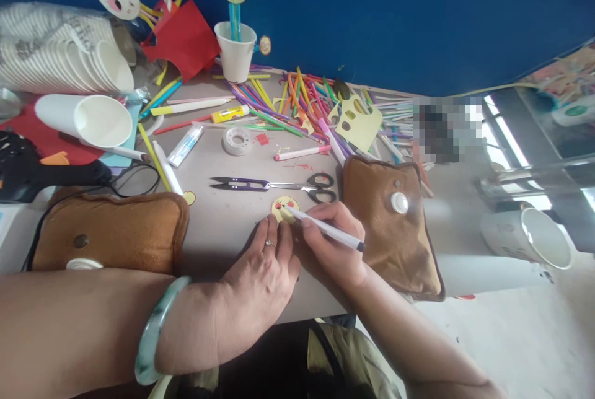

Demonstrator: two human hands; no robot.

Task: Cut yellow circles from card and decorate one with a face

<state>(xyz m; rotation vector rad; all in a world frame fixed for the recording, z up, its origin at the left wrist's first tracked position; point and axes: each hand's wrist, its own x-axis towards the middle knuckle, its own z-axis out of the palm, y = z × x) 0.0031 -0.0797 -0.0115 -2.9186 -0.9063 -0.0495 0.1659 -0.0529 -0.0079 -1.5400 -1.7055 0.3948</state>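
A small yellow paper circle with red eyes drawn on it lies on the table in front of me. The fingers of my left hand are stretched out flat, their tips pressing its lower edge. My right hand is closed around a white marker pen, whose tip meets the circle's face near the eyes. Just beyond lie purple-handled thread snips and a pair of scissors with dark handles, end to end.
Brown plush pouches flank my hands. Behind are a tape roll, a glue stick, a pink marker and many coloured pipe cleaners. A paper cup holds a face figure; stacked cups and a glue gun are left.
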